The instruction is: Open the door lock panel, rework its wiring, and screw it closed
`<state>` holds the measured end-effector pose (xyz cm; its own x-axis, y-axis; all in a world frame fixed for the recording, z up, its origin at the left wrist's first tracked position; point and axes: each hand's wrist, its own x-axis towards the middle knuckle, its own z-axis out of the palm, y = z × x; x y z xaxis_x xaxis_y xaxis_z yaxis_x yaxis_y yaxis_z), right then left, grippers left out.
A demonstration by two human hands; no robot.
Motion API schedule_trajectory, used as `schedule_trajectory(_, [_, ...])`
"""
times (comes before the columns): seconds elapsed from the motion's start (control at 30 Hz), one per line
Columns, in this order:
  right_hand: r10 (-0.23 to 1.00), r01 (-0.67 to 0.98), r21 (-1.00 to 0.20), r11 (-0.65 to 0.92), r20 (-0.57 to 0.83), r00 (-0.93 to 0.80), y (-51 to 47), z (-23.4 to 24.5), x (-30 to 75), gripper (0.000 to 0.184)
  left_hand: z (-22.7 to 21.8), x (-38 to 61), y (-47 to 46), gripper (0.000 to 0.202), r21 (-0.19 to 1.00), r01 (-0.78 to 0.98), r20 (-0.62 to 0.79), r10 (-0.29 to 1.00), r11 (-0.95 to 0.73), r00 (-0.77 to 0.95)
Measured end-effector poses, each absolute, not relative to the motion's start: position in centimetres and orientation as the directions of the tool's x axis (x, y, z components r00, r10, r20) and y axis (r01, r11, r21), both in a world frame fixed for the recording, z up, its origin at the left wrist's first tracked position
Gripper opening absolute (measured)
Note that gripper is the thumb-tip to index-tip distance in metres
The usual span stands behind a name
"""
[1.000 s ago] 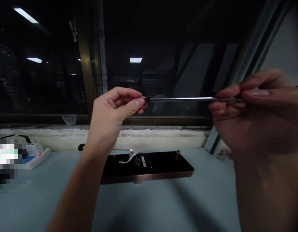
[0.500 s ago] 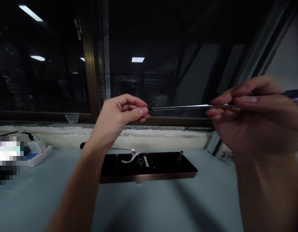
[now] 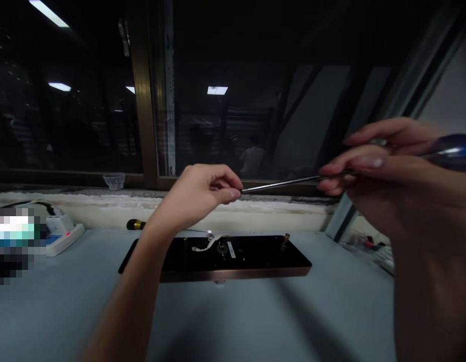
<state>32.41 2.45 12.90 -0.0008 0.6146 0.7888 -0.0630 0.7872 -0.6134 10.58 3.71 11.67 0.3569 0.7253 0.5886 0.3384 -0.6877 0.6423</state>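
My right hand (image 3: 399,166) is closed round a screwdriver (image 3: 282,184) with a blue handle, its long metal shaft pointing left. The fingertips of my left hand (image 3: 206,188) pinch the far end of that shaft; whether a small piece sits between them is hidden. Below both hands, a long black panel with a copper-coloured edge (image 3: 270,256) lies on the table. On it are a white ribbon cable (image 3: 210,244), a round fitting, a white label (image 3: 231,250) and a brass post (image 3: 286,240) at the right end.
A second screwdriver (image 3: 135,224) with a black and yellow handle lies behind the panel. On the windowsill stands a small clear cup (image 3: 114,181). A white power strip (image 3: 67,240) with plugs is at the left of the blue-grey table (image 3: 225,322).
My left hand has moved down and slightly right, and the screwdriver's tip has dropped with it. The dark piece seen at the tip earlier is no longer visible.
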Motion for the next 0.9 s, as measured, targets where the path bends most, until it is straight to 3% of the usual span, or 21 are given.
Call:
schedule_trajectory(0.13, [0.709, -0.034, -0.71, 0.703, 0.696, 0.111, 3.4, 12.9, 32.7, 0.021, 10.1, 12.5, 4.7, 0.02, 0.49, 0.482, 0.525, 0.687, -0.726, 0.502])
schedule_trajectory(0.27, [0.775, 0.114, -0.78, 0.615, 0.625, 0.099, 4.3, 12.6, 33.1, 0.026, 7.4, 15.8, 5.5, 0.028, 0.328, 0.6, 0.478, 0.676, -0.73, 0.561])
schedule_trajectory(0.47, [0.863, 0.258, -0.837, 0.483, 0.504, 0.02, 6.5, 11.3, 33.6, 0.025, 4.2, 17.6, 6.4, 0.043, 0.32, 0.708, 0.341, 0.774, -0.629, 0.534])
schedule_trajectory(0.67, [0.902, 0.276, -0.867, 0.414, 0.431, -0.001, 8.4, 10.1, 35.0, 0.019, 3.9, 16.3, 7.1, 0.039, 0.253, 0.781, 0.154, 0.82, -0.572, 0.551])
schedule_trajectory(0.9, [0.925, 0.307, -0.877, 0.368, 0.38, -0.023, 9.1, 9.2, 35.5, 0.016, 4.0, 16.0, 7.4, 0.035, 0.258, 0.768, 0.18, 0.811, -0.586, 0.557])
